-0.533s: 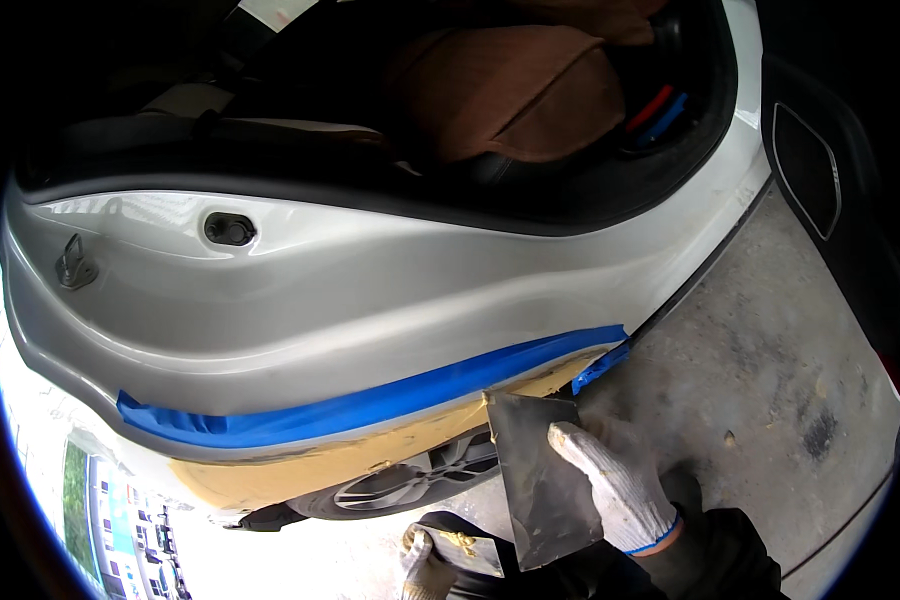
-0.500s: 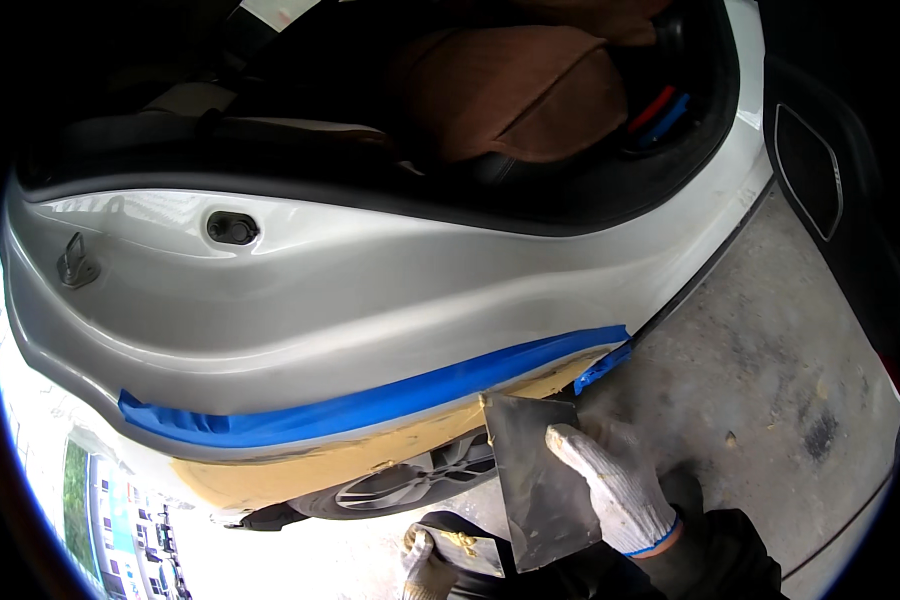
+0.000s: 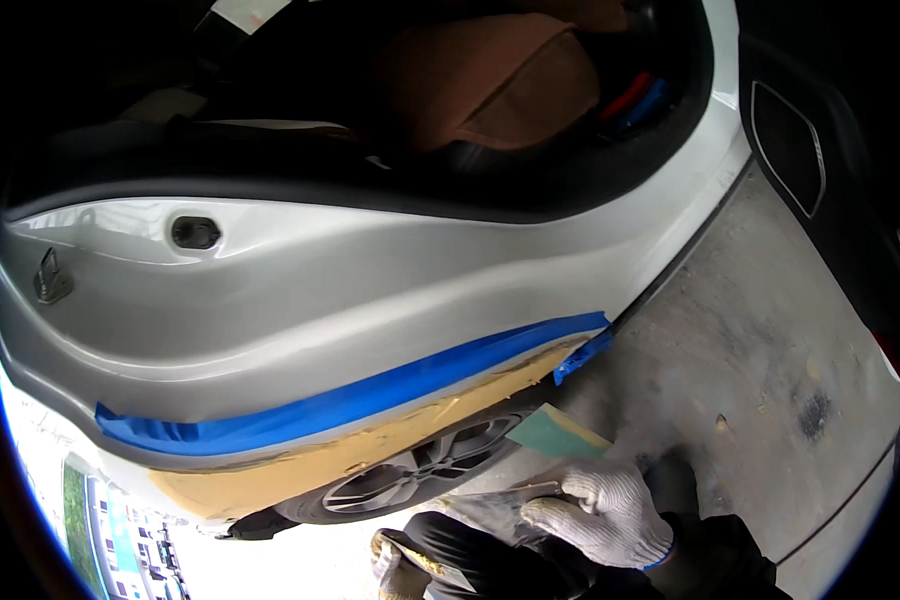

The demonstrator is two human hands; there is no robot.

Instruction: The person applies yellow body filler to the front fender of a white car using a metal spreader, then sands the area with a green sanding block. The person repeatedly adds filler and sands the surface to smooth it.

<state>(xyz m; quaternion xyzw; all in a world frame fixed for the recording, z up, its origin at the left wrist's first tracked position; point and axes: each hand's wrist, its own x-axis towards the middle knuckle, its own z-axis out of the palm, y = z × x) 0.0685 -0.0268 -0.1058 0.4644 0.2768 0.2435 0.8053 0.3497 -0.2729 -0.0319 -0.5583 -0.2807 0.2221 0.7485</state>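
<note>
My left hand (image 3: 400,574), in a whitish work glove, is closed on a small flat plate (image 3: 432,566) smeared with yellowish putty, low in the view. Right of it, my right hand (image 3: 610,515), in a white knit glove, is closed on a thin grey spreader (image 3: 500,510), tilted and seen nearly edge-on. A green flat piece with a tan edge (image 3: 560,432) shows just beyond the right hand; whether they touch, I cannot tell. Tan body filler (image 3: 300,470) coats the lower edge of the car's silver body panel (image 3: 320,310), beneath a strip of blue masking tape (image 3: 370,400).
Under the filler is a wheel (image 3: 425,465) with metal spokes. An open car door (image 3: 790,150) stands at the right, over a stained concrete floor (image 3: 750,340). A brown seat (image 3: 490,85) shows inside the car. A metal latch loop (image 3: 50,278) sticks out at the left.
My right hand has drawn the spreader down, away from the filler edge, and tilted it. The green piece has come into view. My left hand has shifted slightly left with its plate.
</note>
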